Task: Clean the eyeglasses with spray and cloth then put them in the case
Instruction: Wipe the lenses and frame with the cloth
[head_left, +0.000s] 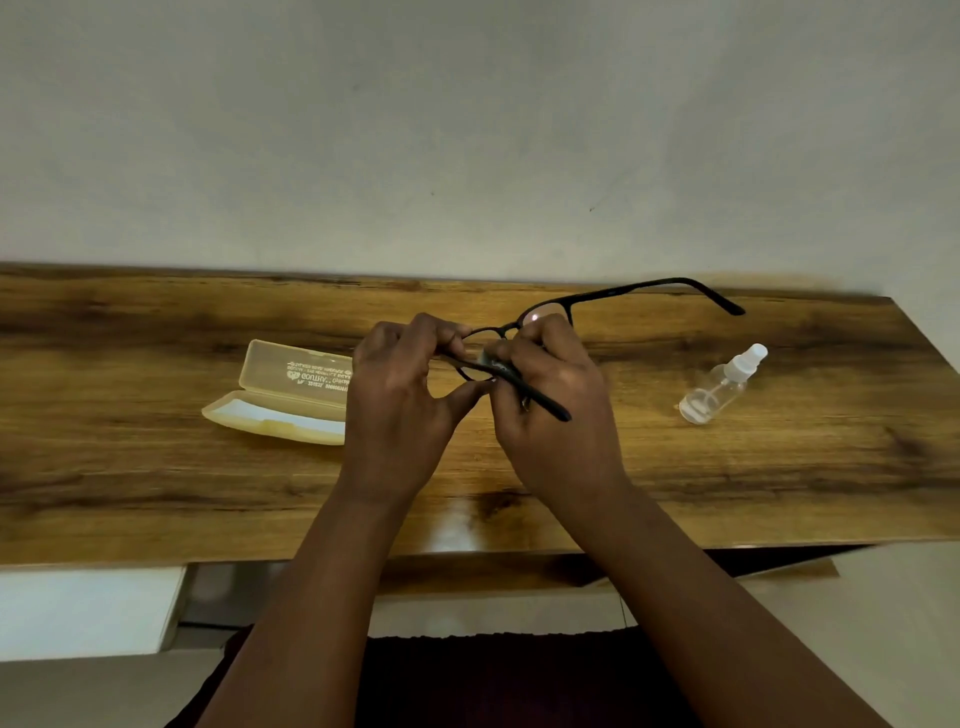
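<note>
above a long wooden table (156, 493) set against a pale wall (467, 130), two bare hands meet over the middle of the board. the left hand (397, 410) curls its fingers and thumb round the left rim of the black eyeglasses (540, 312); the right hand (558, 415) pinches a small grey cloth (496, 364) against the frame near the bridge, so both hands are clamped on the glasses and almost touching each other. one temple arm sticks out to the right and away over the table's far edge, the other crosses the right hand's knuckles toward the person. to the left, partly hidden behind the left hand, lies the open yellowish translucent case (283, 395), lid tipped up; its printed white lettering appears upside down and too blurred to read. well apart to the right, a small clear spray bottle (722, 387) with a white cap lies on its side on the wood
</note>
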